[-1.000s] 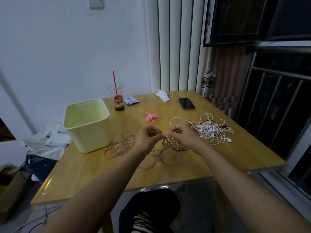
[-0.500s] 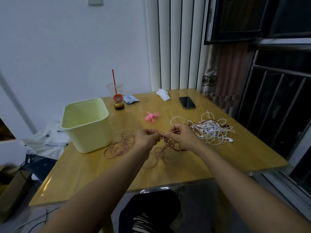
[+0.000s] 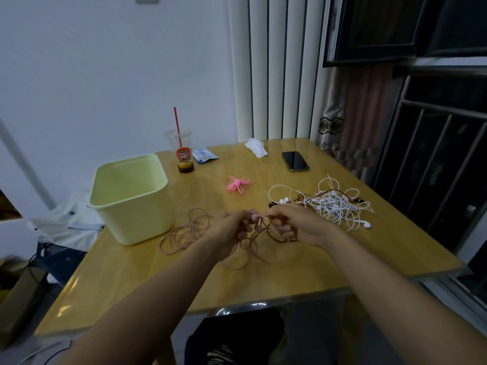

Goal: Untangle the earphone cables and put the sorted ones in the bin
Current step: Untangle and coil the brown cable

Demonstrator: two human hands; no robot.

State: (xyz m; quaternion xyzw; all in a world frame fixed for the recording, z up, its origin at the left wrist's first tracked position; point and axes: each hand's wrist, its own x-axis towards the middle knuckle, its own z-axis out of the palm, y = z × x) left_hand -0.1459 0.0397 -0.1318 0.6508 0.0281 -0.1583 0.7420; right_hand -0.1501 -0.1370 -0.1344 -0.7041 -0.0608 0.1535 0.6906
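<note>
Over the wooden table (image 3: 303,280), mid-front: left hand (image 3: 230,229) and right hand (image 3: 300,227), both pinching one dusty-pink earphone cable (image 3: 184,233) at its knot.
Risk: a hard outward pull may cinch the knot.
Count: one yellow bin (image 3: 131,201), left; one white-and-maroon tangle (image 3: 334,206); one bright-pink bundle (image 3: 237,183).

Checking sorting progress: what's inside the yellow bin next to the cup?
Inside the yellow bin only bare inner walls show, and no cable is visible. Its near wall covers the bottom, so anything lying flat there cannot be seen.
</note>
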